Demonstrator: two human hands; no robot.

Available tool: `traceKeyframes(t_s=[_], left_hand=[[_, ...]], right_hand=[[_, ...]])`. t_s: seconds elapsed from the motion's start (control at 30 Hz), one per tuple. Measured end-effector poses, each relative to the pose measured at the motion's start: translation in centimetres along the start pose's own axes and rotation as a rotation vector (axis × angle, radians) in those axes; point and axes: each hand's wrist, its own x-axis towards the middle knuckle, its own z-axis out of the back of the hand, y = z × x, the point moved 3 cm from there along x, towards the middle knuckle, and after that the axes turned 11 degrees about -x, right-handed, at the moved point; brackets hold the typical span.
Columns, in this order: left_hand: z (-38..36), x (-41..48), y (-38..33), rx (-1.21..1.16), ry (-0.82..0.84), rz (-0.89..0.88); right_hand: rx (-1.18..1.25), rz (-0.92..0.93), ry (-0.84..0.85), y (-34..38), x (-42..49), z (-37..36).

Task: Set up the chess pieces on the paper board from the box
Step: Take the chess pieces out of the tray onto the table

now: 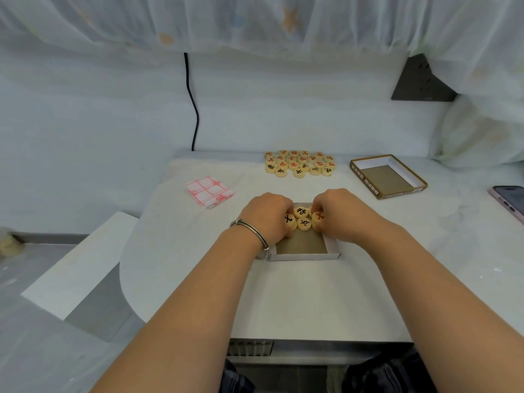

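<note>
A shallow white box (304,255) with a brown floor lies at the table's middle. Several round wooden chess pieces (302,218) with black and red characters sit in its far half. My left hand (268,215) reaches into the box from the left, fingers curled round the left pieces. From the right, my right hand (337,212) grips the red-marked piece and its neighbours. A cluster of several more pieces (300,163) lies on the table farther back. The paper board (209,192), folded, with red grid lines, lies at the left.
The box lid (388,175), brown-edged and upturned, lies at the back right. A phone (510,201) sits at the right table edge. A black cable (194,109) hangs down the back wall. A white step (85,262) stands left of the table.
</note>
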Motion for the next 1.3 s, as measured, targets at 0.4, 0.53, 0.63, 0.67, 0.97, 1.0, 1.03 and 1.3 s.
traceKeyframes(t_s=[0.4, 0.53, 0.63, 0.67, 0.97, 1.0, 1.03, 1.3], left_hand=[[-0.5, 0.2, 0.0, 0.023, 0.004, 0.000], [-0.5, 0.0, 0.0, -0.021, 0.021, -0.023], [-0.5, 0.0, 0.1, -0.038, 0.039, -0.028], [-0.4, 0.0, 0.2, -0.041, 0.047, -0.025], [0.0, 0.0, 1.1, -0.201, 0.037, 0.020], [0.1, -0.1, 1.1, -0.217, 0.039, 0.021], [0.1, -0.1, 1.1, -0.231, 0.039, 0.019], [0.3, -0.3, 1.3, -0.263, 0.052, 0.008]], right_hand=[[-0.135, 0.053, 0.077, 0.4, 0.4, -0.8], [-0.158, 0.048, 0.080, 0.7, 0.1, -0.7], [-0.171, 0.047, 0.075, 0.9, 0.2, -0.7], [-0.166, 0.047, 0.079, 0.8, 0.2, -0.7], [0.178, -0.012, -0.049, 0.0, -0.4, 0.6], [0.166, -0.005, -0.050, 0.3, -0.3, 0.4], [0.143, 0.004, -0.047, 0.7, -0.2, 0.2], [0.062, -0.043, -0.042, 1.3, 1.1, -1.1]])
